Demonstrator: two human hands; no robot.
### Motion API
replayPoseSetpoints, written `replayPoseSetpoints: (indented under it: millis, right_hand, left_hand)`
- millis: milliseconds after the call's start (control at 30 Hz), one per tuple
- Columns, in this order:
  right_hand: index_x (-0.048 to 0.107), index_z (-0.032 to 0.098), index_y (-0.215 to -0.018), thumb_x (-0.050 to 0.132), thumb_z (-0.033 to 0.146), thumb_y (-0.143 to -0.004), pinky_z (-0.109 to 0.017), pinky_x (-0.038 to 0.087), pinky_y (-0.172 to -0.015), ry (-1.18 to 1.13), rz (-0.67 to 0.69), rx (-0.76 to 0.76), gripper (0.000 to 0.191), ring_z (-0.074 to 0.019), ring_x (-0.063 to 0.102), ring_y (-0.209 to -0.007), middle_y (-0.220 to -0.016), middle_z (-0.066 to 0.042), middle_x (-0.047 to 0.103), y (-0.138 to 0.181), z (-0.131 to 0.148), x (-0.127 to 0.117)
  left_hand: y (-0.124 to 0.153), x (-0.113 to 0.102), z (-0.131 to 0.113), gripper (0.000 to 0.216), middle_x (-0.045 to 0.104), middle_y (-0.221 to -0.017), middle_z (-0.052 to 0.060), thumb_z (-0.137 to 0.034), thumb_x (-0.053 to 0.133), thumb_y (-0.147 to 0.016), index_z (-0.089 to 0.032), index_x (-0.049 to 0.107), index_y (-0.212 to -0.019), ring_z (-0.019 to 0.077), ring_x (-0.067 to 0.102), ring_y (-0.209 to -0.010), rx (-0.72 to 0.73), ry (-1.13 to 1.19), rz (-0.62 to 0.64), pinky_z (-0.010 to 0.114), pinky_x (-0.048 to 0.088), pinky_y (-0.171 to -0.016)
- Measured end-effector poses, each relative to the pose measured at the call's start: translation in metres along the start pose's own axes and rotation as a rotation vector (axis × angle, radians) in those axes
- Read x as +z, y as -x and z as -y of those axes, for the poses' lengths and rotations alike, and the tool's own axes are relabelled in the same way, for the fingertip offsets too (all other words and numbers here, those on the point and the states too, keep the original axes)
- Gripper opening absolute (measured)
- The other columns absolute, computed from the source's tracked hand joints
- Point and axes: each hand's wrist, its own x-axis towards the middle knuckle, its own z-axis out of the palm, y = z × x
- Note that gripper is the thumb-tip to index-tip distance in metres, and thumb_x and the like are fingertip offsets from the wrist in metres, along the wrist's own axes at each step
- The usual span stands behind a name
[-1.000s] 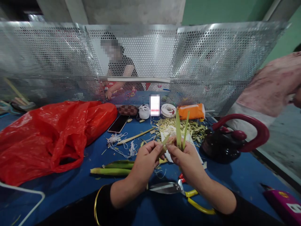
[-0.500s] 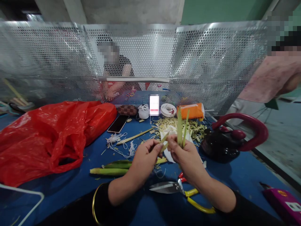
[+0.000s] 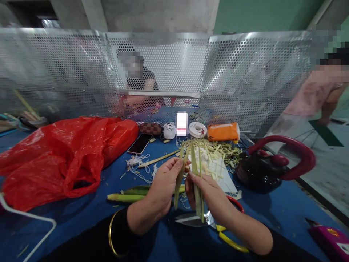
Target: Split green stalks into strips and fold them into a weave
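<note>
Both my hands work over the blue table [image 3: 114,222], close together. My left hand [image 3: 163,185] is closed on one long green leaf strip [image 3: 180,174] that runs from above the fingers down past the palm. My right hand [image 3: 204,191] pinches two or three more leaf strips [image 3: 196,182], which stand up above it and hang below. The fingertips of the two hands nearly touch. Under my right wrist lie scissors [image 3: 196,219] with yellow and red handles. A gold bangle [image 3: 110,233] sits on my left forearm.
A red plastic bag [image 3: 62,156] fills the left. Green stalks [image 3: 128,196] lie by my left hand. Behind are leaf scraps [image 3: 218,149], white string [image 3: 136,162], a phone [image 3: 139,143], tape roll [image 3: 197,129], orange pack [image 3: 223,131]. A dark kettle with red handle [image 3: 261,171] stands right. People sit behind the perforated metal screen [image 3: 245,72].
The strips now pass lengthwise through both hands and hang below them, where before short ends stood up from my right hand. My hands have dropped slightly; the person at right has stepped away.
</note>
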Motion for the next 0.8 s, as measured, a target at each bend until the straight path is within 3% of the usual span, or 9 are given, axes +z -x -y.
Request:
replayPoseSetpoints:
  millis: [200, 433, 533, 633, 800]
  right_hand:
    - [0.059, 0.018, -0.055, 0.051, 0.06, -0.081, -0.026, 0.041, -0.047, 0.128, 0.032, 0.039, 0.05, -0.0139, 0.052, -0.045, -0.048, -0.001, 0.055, -0.002, 0.0, -0.001]
    - [0.052, 0.019, -0.058, 0.046, 0.067, -0.082, -0.026, 0.04, -0.047, 0.211, 0.147, 0.009, 0.053, -0.0136, 0.05, -0.049, -0.054, -0.001, 0.054, -0.006, -0.006, -0.004]
    - [0.05, 0.02, -0.063, 0.05, 0.057, -0.084, -0.024, 0.034, -0.044, 0.259, 0.157, -0.016, 0.043, -0.0114, 0.045, -0.046, -0.055, 0.001, 0.05, -0.008, -0.012, -0.005]
    - [0.049, 0.02, -0.062, 0.054, 0.042, -0.084, -0.024, 0.028, -0.046, 0.345, 0.118, -0.103, 0.031, -0.0099, 0.038, -0.048, -0.055, 0.003, 0.044, -0.009, -0.013, -0.006]
    - [0.051, 0.02, -0.065, 0.052, 0.035, -0.085, -0.026, 0.03, -0.053, 0.398, 0.128, -0.199, 0.025, -0.0115, 0.036, -0.056, -0.059, 0.004, 0.041, -0.006, -0.009, -0.006]
  left_hand:
    - [0.001, 0.001, 0.0, 0.019, 0.057, -0.062, -0.002, -0.032, 0.062, -0.083, -0.016, 0.055, -0.076, 0.0079, 0.049, -0.048, -0.091, 0.092, 0.101, 0.02, 0.039, -0.047]
    - [0.0, 0.002, -0.001, 0.02, 0.06, -0.064, 0.001, -0.024, 0.053, -0.088, -0.013, 0.06, -0.073, 0.009, 0.053, -0.05, -0.138, 0.177, 0.04, 0.021, 0.043, -0.05]
    - [-0.001, 0.004, -0.005, 0.027, 0.058, -0.061, 0.002, -0.024, 0.048, -0.091, -0.013, 0.059, -0.069, 0.0102, 0.053, -0.049, -0.188, 0.227, -0.022, 0.022, 0.043, -0.048]
    - [-0.001, 0.006, -0.009, 0.027, 0.061, -0.066, 0.004, -0.018, 0.045, -0.091, -0.012, 0.059, -0.07, 0.011, 0.059, -0.059, -0.191, 0.316, -0.093, 0.021, 0.047, -0.055]
    - [-0.005, 0.005, -0.008, 0.027, 0.059, -0.063, 0.003, -0.017, 0.045, -0.091, -0.012, 0.059, -0.068, 0.0093, 0.055, -0.053, -0.182, 0.336, -0.077, 0.019, 0.044, -0.05]
